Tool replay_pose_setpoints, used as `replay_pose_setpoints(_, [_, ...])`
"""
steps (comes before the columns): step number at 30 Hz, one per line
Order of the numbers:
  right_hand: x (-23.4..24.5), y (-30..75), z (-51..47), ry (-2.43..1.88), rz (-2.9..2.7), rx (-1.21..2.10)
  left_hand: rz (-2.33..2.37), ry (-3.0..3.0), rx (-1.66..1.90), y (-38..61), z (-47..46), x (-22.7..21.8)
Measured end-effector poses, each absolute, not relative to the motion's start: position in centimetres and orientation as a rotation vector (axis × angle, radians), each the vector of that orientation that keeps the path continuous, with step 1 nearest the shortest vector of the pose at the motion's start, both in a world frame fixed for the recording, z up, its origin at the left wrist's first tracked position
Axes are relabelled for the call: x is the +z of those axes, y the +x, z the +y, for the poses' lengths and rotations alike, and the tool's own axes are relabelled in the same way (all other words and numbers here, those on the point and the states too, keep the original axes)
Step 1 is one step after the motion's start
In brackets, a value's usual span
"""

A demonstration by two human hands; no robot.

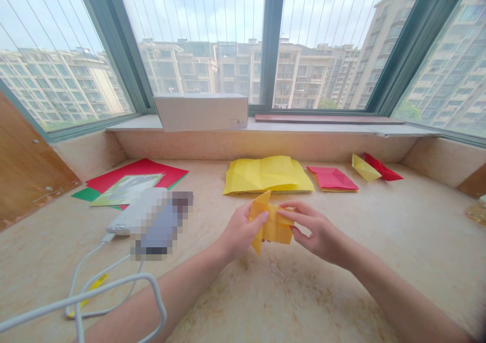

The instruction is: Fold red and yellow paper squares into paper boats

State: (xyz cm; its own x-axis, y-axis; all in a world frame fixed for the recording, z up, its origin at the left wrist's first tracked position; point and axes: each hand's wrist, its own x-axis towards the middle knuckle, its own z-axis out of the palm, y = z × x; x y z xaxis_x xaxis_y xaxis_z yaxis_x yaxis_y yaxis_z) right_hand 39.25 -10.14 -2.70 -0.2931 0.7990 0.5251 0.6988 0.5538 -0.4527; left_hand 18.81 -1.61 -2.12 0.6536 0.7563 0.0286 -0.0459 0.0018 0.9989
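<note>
Above the counter, in the middle of the head view, is a folded piece of yellow-orange origami paper (275, 227) with pointed flaps on its left side. My left hand (243, 226) grips that left side, thumb on top and the other fingers mostly hidden beneath. At its right edge my right hand (313, 226) pinches a folded layer between thumb and fingers. Just behind the hands lies a stack of creased yellow paper (266, 175).
Pink-red folded paper (334, 178) lies right of the stack. Beyond it stand a yellow paper boat (365, 168) and a red one (385, 169). To the left are coloured sheets (136, 173), a white power bank (132, 214) and a cable (114, 284). A white box (201, 112) sits on the sill.
</note>
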Motion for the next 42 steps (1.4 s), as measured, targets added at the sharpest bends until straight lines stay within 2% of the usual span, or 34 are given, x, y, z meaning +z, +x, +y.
replay_pose_setpoints(12, [-2.4,39.0,-10.0,-1.231,-1.909,0.239,0.587,1.583,0.612,18.9,-2.0,-2.4])
replay_pose_setpoints(24, [-3.1,38.7,-10.4,-1.202,-1.968,0.306,0.514,1.441,0.65,19.2,-2.5,-3.2])
replay_pose_setpoints(30, [-3.4,39.1,-10.2,-1.188,-1.967,0.53,0.57,1.595,0.614,19.1,-2.6,-3.9])
replay_pose_setpoints(42, [-3.8,38.3,-10.6,-1.439,-1.699,0.596,0.52,1.953,0.623,18.5,-3.5,-2.7])
